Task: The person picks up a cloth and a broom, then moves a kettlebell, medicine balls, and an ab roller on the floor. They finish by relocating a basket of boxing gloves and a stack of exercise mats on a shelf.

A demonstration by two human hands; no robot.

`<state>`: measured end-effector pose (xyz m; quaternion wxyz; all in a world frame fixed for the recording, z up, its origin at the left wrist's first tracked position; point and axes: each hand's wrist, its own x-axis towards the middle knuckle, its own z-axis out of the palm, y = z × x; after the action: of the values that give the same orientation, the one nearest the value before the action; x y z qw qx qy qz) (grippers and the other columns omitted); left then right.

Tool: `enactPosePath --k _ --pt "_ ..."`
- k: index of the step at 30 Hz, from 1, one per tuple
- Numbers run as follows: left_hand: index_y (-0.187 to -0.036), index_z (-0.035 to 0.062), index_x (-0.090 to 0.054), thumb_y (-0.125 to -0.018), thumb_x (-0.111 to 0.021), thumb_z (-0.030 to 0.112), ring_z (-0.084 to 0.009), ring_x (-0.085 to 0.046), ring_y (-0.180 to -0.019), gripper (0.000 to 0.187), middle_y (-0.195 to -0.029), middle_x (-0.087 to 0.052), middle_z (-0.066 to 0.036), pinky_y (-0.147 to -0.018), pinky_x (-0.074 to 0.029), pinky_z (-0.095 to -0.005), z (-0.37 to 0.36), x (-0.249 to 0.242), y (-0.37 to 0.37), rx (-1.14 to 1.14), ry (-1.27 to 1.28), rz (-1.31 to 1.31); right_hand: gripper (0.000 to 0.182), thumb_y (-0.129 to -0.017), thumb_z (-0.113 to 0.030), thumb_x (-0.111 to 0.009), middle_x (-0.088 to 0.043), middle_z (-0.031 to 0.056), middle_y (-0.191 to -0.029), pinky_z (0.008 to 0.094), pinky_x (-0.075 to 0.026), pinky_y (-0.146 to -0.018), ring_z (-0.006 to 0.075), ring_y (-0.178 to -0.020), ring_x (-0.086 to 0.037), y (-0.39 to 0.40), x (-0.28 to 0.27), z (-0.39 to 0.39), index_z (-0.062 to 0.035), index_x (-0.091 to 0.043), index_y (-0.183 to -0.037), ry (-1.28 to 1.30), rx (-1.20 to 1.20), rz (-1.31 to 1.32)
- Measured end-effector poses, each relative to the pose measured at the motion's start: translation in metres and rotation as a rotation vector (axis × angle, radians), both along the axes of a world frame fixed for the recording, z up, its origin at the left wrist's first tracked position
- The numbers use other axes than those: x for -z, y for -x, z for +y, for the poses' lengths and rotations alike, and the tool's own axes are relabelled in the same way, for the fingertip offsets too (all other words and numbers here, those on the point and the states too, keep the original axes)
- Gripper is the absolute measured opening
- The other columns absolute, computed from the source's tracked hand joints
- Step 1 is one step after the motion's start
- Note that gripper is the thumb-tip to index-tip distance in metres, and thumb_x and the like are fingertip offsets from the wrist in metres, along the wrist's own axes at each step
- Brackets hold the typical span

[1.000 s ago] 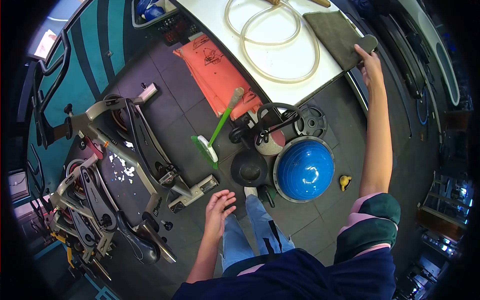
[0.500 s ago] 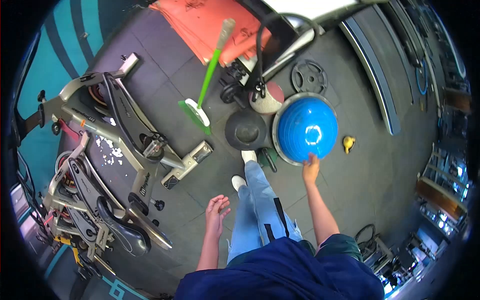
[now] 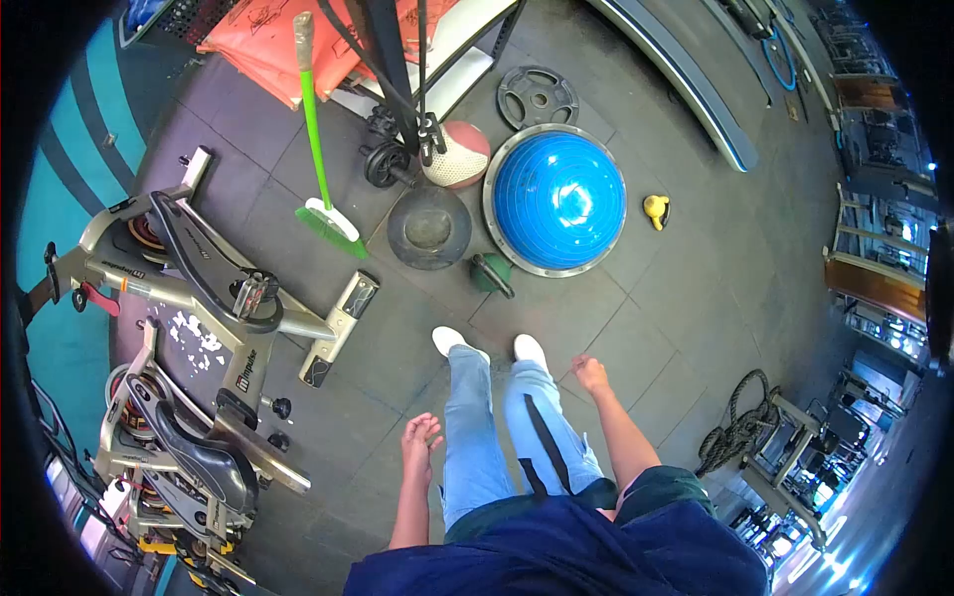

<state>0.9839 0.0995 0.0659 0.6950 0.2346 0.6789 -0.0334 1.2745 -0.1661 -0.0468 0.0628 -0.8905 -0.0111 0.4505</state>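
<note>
My left hand (image 3: 421, 437) hangs beside my left thigh with its fingers loosely bent and apart, holding nothing. On the other side, my right hand (image 3: 590, 374) is over the floor near my right shoe, its fingers curled; whether anything is inside is hidden. Ahead of my feet lies a blue half-ball (image 3: 556, 204) on a grey rim, dome up. Left of it are a green kettlebell (image 3: 491, 273), a black round weight (image 3: 428, 228) and a red and white ball (image 3: 459, 156). A small yellow kettlebell (image 3: 656, 210) sits to the right of the dome.
Exercise bikes (image 3: 238, 328) stand at the left. A green broom (image 3: 316, 149) leans near orange mats (image 3: 268, 50). Behind the dome is a weight plate (image 3: 538, 97). A treadmill (image 3: 686, 79) is at the upper right, and a thick rope (image 3: 740, 427) lies at the right.
My right hand has come away from the blue dome and back toward my body, its fingers now curled. My feet are farther from the equipment, and the view has shifted.
</note>
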Motion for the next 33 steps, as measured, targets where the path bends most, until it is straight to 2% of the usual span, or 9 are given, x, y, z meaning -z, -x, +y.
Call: enactPosePath --k 8,13,15,18,21,25,26,29,33 --pt "-0.109 0.0091 -0.056 -0.092 -0.055 0.022 -0.0112 -0.057 -0.093 0.022 -0.105 -0.061 -0.003 -0.076 -0.048 -0.0297 -0.051 0.021 -0.036 0.091 -0.149 0.036 0.031 -0.077 -0.015 -0.065 -0.069 0.0143 -0.096 0.0368 -0.049 -0.085 0.0264 -0.093 -0.066 -0.063 -0.018 -0.022 -0.0063 -0.064 -0.107 -0.162 0.096 -0.016" --pt "-0.106 0.0074 -0.059 -0.090 -0.056 0.019 -0.0104 -0.057 -0.084 0.020 -0.094 -0.061 -0.001 -0.069 -0.046 -0.0268 -0.153 0.037 -0.038 0.205 -0.218 0.248 0.030 -0.079 -0.016 -0.065 -0.069 0.0137 -0.094 0.0361 -0.049 -0.083 0.0272 -0.092 -0.066 -0.110 -0.005 -0.104 -0.0076 -0.063 -0.108 -0.210 0.042 0.102" --pt "-0.105 0.0075 -0.060 -0.088 -0.058 0.019 -0.0113 -0.057 -0.080 0.020 -0.088 -0.061 -0.001 -0.067 -0.046 -0.0269 -0.201 0.030 -0.052 0.306 -0.231 0.340 0.032 -0.079 -0.018 -0.065 -0.070 0.0118 -0.093 0.0360 -0.050 -0.082 0.0269 -0.091 -0.066 -0.142 -0.006 -0.144 -0.0087 -0.063 -0.109 -0.191 -0.120 0.134" --pt "-0.103 0.0061 -0.060 -0.087 -0.059 0.018 -0.0142 -0.058 -0.077 0.020 -0.086 -0.062 -0.004 -0.068 -0.047 -0.0292 -0.275 0.043 -0.080 0.238 -0.205 0.283 0.032 -0.078 -0.020 -0.065 -0.069 0.0116 -0.094 0.0368 -0.051 -0.081 0.0270 -0.092 -0.065 -0.202 0.000 -0.189 -0.0099 -0.064 -0.109 -0.135 -0.238 0.105" --pt "-0.106 0.0044 -0.060 -0.086 -0.060 0.017 -0.0168 -0.060 -0.082 0.023 -0.091 -0.065 -0.008 -0.074 -0.048 -0.0309 -0.313 0.021 -0.146 0.463 -0.371 0.349 0.029 -0.078 -0.021 -0.065 -0.069 0.0129 -0.094 0.0377 -0.051 -0.082 0.0282 -0.091 -0.066 -0.265 0.003 -0.229 -0.0108 -0.066 -0.106 -0.109 -0.142 -0.055" --pt "-0.111 0.0042 -0.059 -0.083 -0.063 0.022 -0.0250 -0.063 -0.094 0.033 -0.102 -0.066 -0.016 -0.084 -0.048 -0.0345 -0.338 0.028 -0.199 0.460 -0.183 0.068 0.026 -0.078 -0.019 -0.064 -0.069 0.0136 -0.094 0.0379 -0.050 -0.082 0.0297 -0.093 -0.065 -0.331 0.029 -0.266 -0.0127 -0.067 -0.103 -0.020 0.006 -0.058" --pt "-0.114 0.0062 -0.058 -0.082 -0.065 0.028 -0.0292 -0.060 -0.103 0.040 -0.110 -0.062 -0.018 -0.089 -0.046 -0.0378 -0.338 0.029 -0.214 0.566 -0.162 0.075 0.025 -0.078 -0.019 -0.064 -0.069 0.0132 -0.093 0.0373 -0.050 -0.082 0.0290 -0.093 -0.065 -0.345 0.038 -0.272 -0.0125 -0.067 -0.102 -0.006 0.030 -0.063" --pt "-0.117 0.0048 -0.057 -0.081 -0.068 0.029 -0.0303 -0.056 -0.107 0.044 -0.112 -0.059 -0.018 -0.092 -0.044 -0.0386 -0.335 0.029 -0.251 0.838 -0.451 0.188 0.029 -0.076 -0.015 -0.063 -0.070 0.0110 -0.088 0.0313 -0.052 -0.069 0.0190 -0.076 -0.067 -0.383 0.069 -0.283 -0.0080 -0.066 -0.103 -0.077 0.001 -0.149" --pt "-0.128 0.0119 -0.048 -0.079 -0.069 0.036 -0.0354 -0.047 -0.119 0.059 -0.126 -0.051 -0.018 -0.099 -0.039 -0.0426 -0.346 0.033 -0.287 0.738 -0.252 0.240 0.025 -0.077 -0.015 -0.061 -0.070 0.0092 -0.082 0.0309 -0.052 -0.065 0.0189 -0.069 -0.066 -0.430 0.106 -0.285 -0.0066 -0.066 -0.100 0.011 -0.120 -0.152"
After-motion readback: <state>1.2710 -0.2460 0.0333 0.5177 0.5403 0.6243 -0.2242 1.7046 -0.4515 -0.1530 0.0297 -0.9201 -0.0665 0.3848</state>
